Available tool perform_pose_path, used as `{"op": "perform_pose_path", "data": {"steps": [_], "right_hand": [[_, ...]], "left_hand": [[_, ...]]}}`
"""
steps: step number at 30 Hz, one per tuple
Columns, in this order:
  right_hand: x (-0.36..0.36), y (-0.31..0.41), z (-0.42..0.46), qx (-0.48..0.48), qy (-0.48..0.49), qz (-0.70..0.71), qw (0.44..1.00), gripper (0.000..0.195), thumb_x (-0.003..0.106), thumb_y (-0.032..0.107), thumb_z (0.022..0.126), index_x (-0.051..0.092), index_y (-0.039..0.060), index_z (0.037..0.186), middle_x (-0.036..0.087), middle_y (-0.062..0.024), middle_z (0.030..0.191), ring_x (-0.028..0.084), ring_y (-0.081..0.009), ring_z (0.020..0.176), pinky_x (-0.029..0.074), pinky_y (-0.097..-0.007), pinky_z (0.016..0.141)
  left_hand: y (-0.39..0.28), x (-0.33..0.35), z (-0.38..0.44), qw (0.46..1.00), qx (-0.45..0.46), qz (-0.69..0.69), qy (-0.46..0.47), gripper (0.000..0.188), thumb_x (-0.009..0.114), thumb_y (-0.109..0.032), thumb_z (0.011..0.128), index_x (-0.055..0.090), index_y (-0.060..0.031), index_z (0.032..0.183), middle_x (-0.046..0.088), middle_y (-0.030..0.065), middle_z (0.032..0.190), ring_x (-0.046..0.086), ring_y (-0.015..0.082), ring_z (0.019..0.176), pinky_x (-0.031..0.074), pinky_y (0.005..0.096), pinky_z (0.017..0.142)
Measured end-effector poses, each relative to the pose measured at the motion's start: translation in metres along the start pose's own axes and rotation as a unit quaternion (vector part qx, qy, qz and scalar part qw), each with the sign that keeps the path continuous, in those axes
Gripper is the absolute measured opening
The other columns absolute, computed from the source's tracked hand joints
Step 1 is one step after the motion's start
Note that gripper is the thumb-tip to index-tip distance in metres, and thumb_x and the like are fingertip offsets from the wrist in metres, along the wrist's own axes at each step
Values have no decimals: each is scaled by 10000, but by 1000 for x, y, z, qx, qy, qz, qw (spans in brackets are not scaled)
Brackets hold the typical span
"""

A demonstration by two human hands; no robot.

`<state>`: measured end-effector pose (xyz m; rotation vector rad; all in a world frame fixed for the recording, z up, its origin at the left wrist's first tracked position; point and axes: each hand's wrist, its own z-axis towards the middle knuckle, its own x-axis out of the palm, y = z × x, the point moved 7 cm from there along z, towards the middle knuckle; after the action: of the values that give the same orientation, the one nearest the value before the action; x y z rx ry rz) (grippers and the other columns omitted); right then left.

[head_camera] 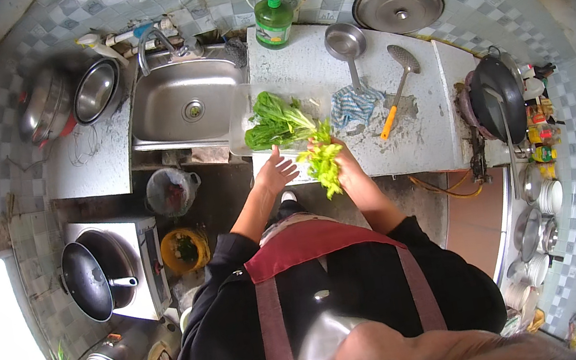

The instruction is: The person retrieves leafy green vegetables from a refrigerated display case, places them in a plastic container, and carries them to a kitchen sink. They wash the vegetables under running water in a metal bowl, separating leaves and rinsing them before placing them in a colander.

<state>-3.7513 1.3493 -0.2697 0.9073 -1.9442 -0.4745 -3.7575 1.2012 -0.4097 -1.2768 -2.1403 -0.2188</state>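
My right hand [346, 163] grips a bunch of leafy celery [324, 166] just in front of the counter edge, its pale green leaves hanging down. My left hand [274, 172] is beside it with fingers apart and nothing in it. Behind both hands, a clear plastic tray [235, 115] lies on the counter at the sink's right side. Dark green leafy vegetables [276, 120] rest in that tray, and their stalks reach up to the celery. Right of the tray lies a blue and white striped cloth [356, 105], partly under a ladle's handle.
A steel sink [184, 103] is left of the tray. Behind are a green pump bottle [273, 20], a ladle [346, 43] and a round lid [398, 6]. A skimmer with orange handle [390, 121] lies rightwards, before a wok [496, 98]. Bins [173, 191] stand below the sink.
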Motion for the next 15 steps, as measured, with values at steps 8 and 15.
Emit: {"op": "perform_pose_path", "data": {"steps": [8,15], "right_hand": [[97,15,30,-216,11,-259,941,261,718,133,875,593,21,1075,650,-31,964,602,-114,859,495,-268,754],[113,15,24,-318,-11,-381,868,190,587,134,963,521,6,1086,582,-124,987,576,-226,910,471,-363,791]], "left_hand": [[-53,98,-123,938,290,66,178,646,513,-458,992,265,-163,1509,415,80,1441,433,229,1310,407,392,1050],[-60,107,-124,928,349,24,128,515,388,-376,1057,324,-105,1490,436,62,1450,418,189,1329,353,341,1102]]}}
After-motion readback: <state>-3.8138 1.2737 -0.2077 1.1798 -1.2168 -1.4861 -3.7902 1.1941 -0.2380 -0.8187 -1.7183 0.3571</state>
